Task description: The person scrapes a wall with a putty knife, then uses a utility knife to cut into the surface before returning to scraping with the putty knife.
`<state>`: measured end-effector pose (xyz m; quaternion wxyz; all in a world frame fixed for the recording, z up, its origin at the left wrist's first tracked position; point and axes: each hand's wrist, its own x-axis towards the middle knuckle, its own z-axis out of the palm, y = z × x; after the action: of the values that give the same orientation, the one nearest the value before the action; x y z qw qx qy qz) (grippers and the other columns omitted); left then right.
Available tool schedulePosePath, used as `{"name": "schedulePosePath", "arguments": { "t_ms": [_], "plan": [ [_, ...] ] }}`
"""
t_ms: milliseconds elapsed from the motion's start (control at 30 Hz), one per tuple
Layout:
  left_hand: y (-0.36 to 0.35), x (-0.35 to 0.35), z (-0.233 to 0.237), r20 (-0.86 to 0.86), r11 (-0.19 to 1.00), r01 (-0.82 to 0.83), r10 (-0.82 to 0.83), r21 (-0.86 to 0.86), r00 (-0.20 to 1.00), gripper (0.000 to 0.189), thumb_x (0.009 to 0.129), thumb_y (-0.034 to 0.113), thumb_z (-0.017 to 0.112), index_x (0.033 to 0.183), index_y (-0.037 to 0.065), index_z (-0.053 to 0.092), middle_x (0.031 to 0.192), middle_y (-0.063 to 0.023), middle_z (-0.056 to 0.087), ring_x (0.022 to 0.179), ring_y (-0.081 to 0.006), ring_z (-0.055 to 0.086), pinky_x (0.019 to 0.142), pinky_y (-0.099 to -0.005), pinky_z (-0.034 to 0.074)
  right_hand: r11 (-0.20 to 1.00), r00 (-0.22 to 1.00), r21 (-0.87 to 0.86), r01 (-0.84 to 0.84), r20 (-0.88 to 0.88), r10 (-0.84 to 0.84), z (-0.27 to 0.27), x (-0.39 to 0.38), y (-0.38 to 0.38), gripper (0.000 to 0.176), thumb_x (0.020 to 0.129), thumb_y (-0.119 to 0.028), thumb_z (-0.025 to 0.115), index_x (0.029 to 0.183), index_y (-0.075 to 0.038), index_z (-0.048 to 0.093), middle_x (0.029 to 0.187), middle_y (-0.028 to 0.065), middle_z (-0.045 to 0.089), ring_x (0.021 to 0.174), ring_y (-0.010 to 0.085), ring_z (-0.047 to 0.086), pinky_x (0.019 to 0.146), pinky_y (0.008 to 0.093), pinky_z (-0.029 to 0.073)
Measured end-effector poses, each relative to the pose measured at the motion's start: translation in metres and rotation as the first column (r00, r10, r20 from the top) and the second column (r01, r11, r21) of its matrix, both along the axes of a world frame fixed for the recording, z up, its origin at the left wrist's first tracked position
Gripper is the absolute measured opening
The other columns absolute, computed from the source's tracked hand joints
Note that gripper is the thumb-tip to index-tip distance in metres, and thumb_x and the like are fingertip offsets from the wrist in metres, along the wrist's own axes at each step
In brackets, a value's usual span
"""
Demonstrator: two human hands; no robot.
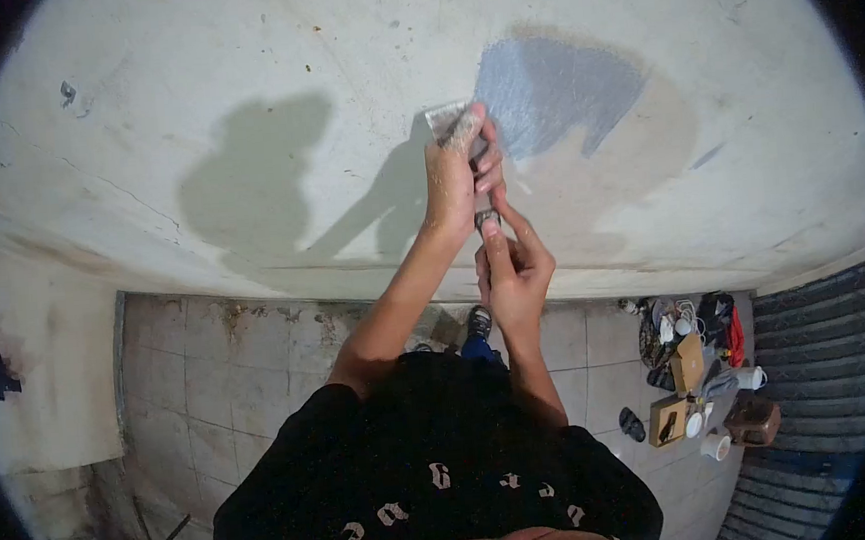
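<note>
A putty knife [441, 122] with a wide, smeared blade is held up close to the pale wall [376, 33]. My left hand [454, 181] is closed around its upper part, the thumb lying along the blade and the fingers curled beside it. Lower down, my right hand [517, 272] pinches the dark end of the handle [487, 218] between thumb and fingers. Whitish residue coats my left thumb. Just right of the blade, a blue-grey patch [560, 90] with an uneven outline marks the wall.
Shadows of my head and arms fall on the wall, which has cracks and small chips. Tiled floor [225, 385] lies below. At right, cardboard boxes [669, 421], bags, a white bucket [716, 444] and a sandal [632, 424] sit near a ribbed shutter [812, 394].
</note>
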<state>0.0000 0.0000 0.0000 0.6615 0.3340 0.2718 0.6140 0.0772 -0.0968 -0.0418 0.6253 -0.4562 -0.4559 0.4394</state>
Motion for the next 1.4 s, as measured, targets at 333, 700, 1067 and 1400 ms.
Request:
{"name": "schedulePosePath", "arguments": {
  "t_ms": [333,700,1067,1400],
  "plan": [
    [0.004,0.002,0.000,-0.095,0.991,0.102,-0.094,0.088,0.991,0.037,0.092,0.042,0.059,0.079,0.007,0.055,0.057,-0.0021,0.052,0.044,-0.0120,0.048,0.045,-0.0280,0.044,0.979,0.990,0.150,0.137,0.001,-0.139,-0.022,-0.005,0.017,0.035,0.096,-0.017,0.059,0.129,-0.006,0.055,0.056,0.0008,0.051,0.040,0.0035,0.039,0.036,0.0211,0.027],
    [-0.077,-0.003,-0.191,-0.025,0.883,0.245,-0.278,-0.401,0.960,0.043,0.090,0.048,0.060,0.102,0.007,0.054,0.084,-0.0069,0.063,0.078,-0.0197,0.064,0.073,-0.0351,0.051,0.937,0.982,-0.336,0.095,0.186,-0.033,-0.151,0.034,-0.091,0.029,0.095,-0.022,0.060,0.116,-0.002,0.063,0.063,0.0028,0.057,0.052,0.0070,0.051,0.045,0.0235,0.039],
    [-0.093,-0.007,-0.189,0.002,0.948,0.148,-0.154,-0.281,0.988,0.047,0.097,0.038,0.047,0.128,0.003,0.051,0.102,-0.0124,0.065,0.089,-0.0233,0.064,0.081,-0.0373,0.052,0.978,0.945,-0.207,0.016,0.323,0.053,-0.148,0.025,-0.097,0.035,0.090,-0.014,0.066,0.122,-0.004,0.059,0.079,0.0088,0.063,0.064,0.0115,0.058,0.059,0.0277,0.049],
    [-0.046,-0.012,-0.095,-0.049,0.983,-0.031,0.022,-0.179,0.999,0.050,0.097,0.044,0.047,0.117,-0.001,0.058,0.082,-0.0057,0.061,0.072,-0.0151,0.059,0.067,-0.0306,0.049,0.921,0.954,-0.252,-0.297,-0.052,0.294,-0.091,0.034,-0.059,0.038,0.096,-0.019,0.058,0.132,-0.004,0.051,0.069,0.0028,0.060,0.053,0.0051,0.047,0.048,0.0206,0.034]
  ]
}}
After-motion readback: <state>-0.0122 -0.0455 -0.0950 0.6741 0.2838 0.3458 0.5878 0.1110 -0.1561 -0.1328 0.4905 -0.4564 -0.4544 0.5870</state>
